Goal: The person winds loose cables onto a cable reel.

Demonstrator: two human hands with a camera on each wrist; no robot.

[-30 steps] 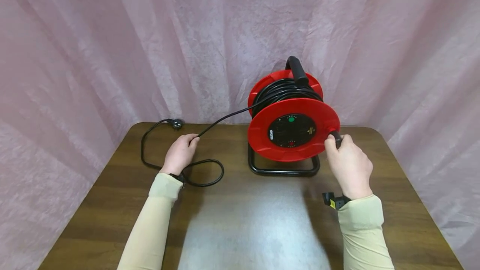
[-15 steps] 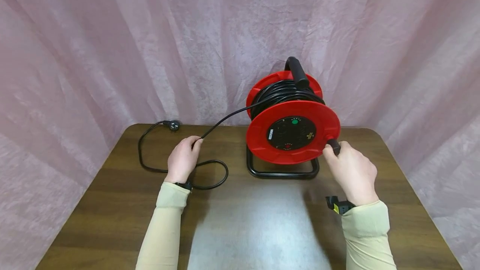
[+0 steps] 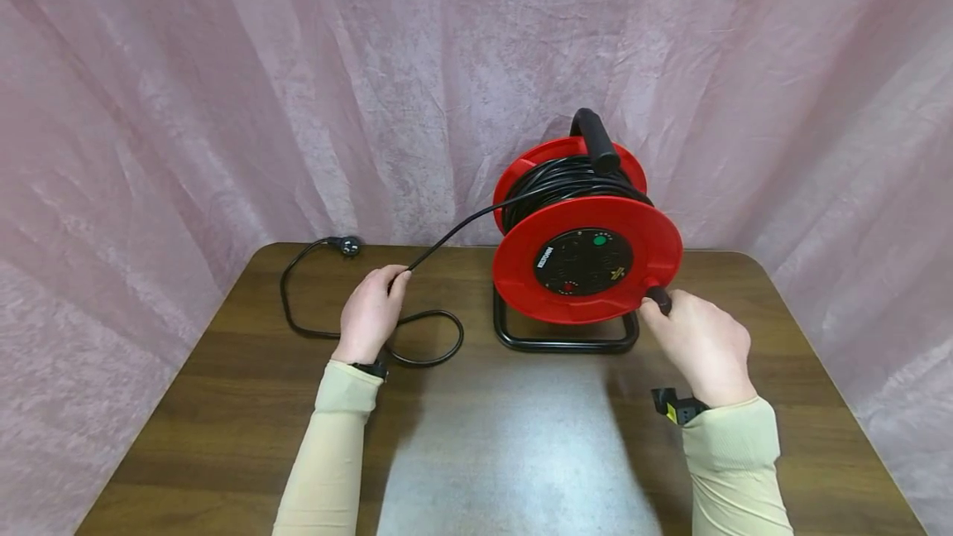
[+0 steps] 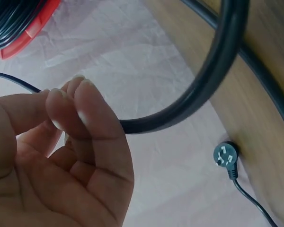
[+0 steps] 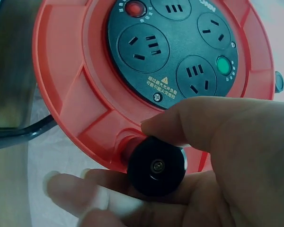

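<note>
my left hand (image 3: pixel 370 317) pinches the black cable (image 4: pixel 154 123), which runs up to the red reel (image 3: pixel 584 260). the fingers of my right hand (image 3: pixel 700 342) grasp the knob (image 5: pixel 156 166) on the reel's face. the reel stands upright on the desk (image 3: pixel 223 428), between my hands; the plug (image 3: pixel 348 246) lies back left.

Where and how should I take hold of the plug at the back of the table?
I'd pinch the plug by the rounded sides of its body, coming from above: its pins face the head camera, so a side grip should keep fingers off them, and the curtain hangs close behind.
</note>
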